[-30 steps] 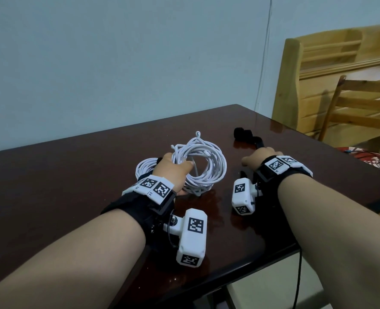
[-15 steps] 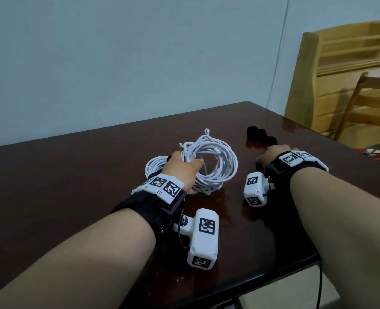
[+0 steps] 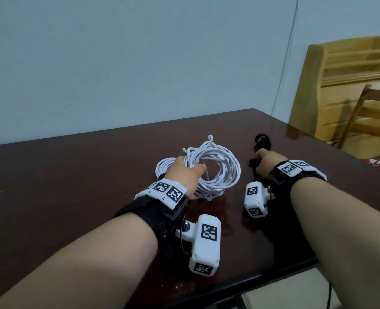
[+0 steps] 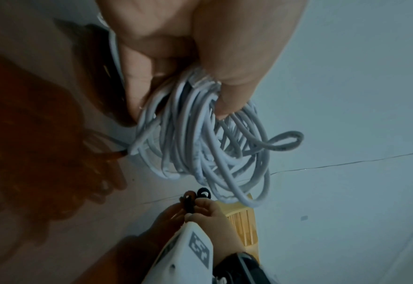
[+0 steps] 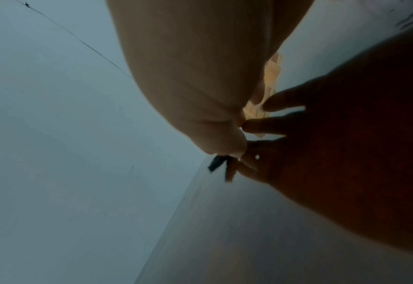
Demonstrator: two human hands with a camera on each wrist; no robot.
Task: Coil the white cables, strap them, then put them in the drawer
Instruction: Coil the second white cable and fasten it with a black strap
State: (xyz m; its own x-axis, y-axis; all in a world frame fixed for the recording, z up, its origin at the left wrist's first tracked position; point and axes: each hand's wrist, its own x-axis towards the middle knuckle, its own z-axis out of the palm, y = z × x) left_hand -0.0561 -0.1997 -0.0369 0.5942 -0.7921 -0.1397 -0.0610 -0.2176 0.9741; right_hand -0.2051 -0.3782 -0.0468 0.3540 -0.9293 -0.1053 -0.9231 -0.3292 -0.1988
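Observation:
A coil of white cable (image 3: 218,170) stands on edge on the dark table (image 3: 73,175), and my left hand (image 3: 185,172) grips its near side, thumb and fingers wrapped round the strands (image 4: 200,123). A second white coil (image 3: 164,167) lies flat behind that hand. To the right, my right hand (image 3: 266,161) pinches a black strap (image 4: 189,203) at the tabletop; the strap's tip (image 5: 216,163) pokes out past the fingers in the right wrist view. Another rolled black strap (image 3: 262,139) lies just beyond the right hand.
The table's near edge (image 3: 262,279) runs right under my forearms. A wooden chair (image 3: 363,121) and a wooden shelf unit (image 3: 345,63) stand off the table's right side. A thin wire (image 3: 285,56) hangs down the wall.
The head view has shifted left and down a little. My right hand has closed onto the nearer black strap. The left hand keeps its hold on the upright coil.

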